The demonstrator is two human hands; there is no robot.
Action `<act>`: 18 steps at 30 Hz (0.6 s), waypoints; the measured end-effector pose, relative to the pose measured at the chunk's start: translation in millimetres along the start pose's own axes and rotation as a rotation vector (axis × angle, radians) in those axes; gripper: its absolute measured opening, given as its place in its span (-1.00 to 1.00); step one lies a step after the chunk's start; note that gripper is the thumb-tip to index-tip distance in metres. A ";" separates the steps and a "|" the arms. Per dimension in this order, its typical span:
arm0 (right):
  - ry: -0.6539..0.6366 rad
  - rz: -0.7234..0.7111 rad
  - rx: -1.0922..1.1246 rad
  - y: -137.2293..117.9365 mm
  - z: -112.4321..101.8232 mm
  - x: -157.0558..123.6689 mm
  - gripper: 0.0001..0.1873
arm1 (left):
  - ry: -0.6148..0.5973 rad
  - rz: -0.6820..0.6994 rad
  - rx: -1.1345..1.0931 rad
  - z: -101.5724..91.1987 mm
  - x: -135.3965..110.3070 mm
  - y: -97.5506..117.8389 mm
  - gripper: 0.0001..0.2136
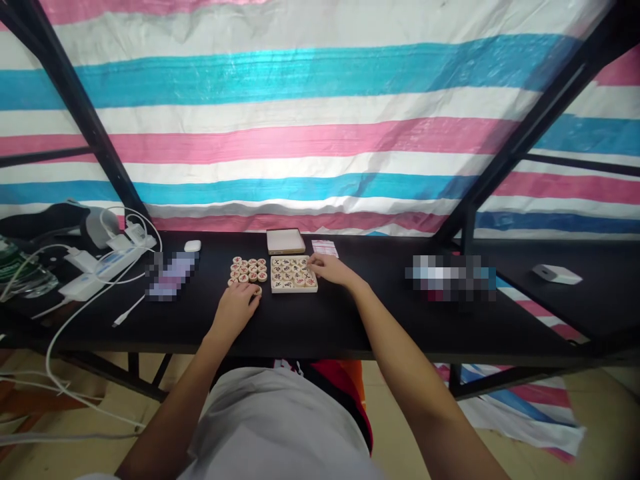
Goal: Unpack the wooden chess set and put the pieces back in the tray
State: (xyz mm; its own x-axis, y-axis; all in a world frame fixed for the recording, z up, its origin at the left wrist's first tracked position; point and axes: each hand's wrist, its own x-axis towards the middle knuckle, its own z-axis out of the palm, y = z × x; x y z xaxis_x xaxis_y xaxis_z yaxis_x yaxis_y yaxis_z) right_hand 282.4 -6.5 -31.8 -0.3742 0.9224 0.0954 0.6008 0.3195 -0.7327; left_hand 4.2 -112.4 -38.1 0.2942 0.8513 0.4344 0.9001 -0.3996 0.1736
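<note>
A white box tray (294, 291) stands on the black table, filled with rows of round Chinese chess pieces marked in black and red. To its left, a group of red-marked Chinese chess pieces (243, 270) lies on the tabletop. My left hand (235, 308) rests at the near side of this group, fingers apart and lying over the nearest pieces; one piece shows beside its index finger. At the tray's far right corner is my right hand (330, 268), its thumb and fingertips pinched together on a Chinese chess piece that they mostly hide.
Behind the tray lies an open box lid (285, 242), with a printed paper slip (325, 249) beside it. Left are a white earbud case (193, 246), a blurred phone (173, 275), and a power strip (107, 267) with cables. A white device (557, 274) lies far right.
</note>
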 end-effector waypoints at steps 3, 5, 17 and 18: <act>-0.001 -0.001 0.012 1.9 1.1 1.8 -0.83 | 0.027 0.002 -0.089 -7.1 8.0 9.3 -0.87; -0.002 -0.005 0.004 3.5 1.5 2.8 -0.84 | 0.066 0.020 -0.156 -9.7 19.3 19.7 -0.87; -0.001 0.007 -0.005 9.4 2.1 5.0 -0.79 | -0.075 0.248 -0.169 7.4 35.6 34.4 -0.70; -0.003 0.010 0.003 9.8 2.2 5.3 -0.79 | -0.034 0.219 -0.154 5.2 33.2 32.3 -0.69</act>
State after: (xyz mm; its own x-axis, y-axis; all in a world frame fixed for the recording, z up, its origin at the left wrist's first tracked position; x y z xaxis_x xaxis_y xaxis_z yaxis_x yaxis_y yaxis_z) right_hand 284.7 1.0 -39.9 -0.3703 0.9250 0.0854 0.6024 0.3091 -0.7359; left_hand 44.7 -95.2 -22.7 0.4898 0.7486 0.4468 0.7550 -0.6205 0.2119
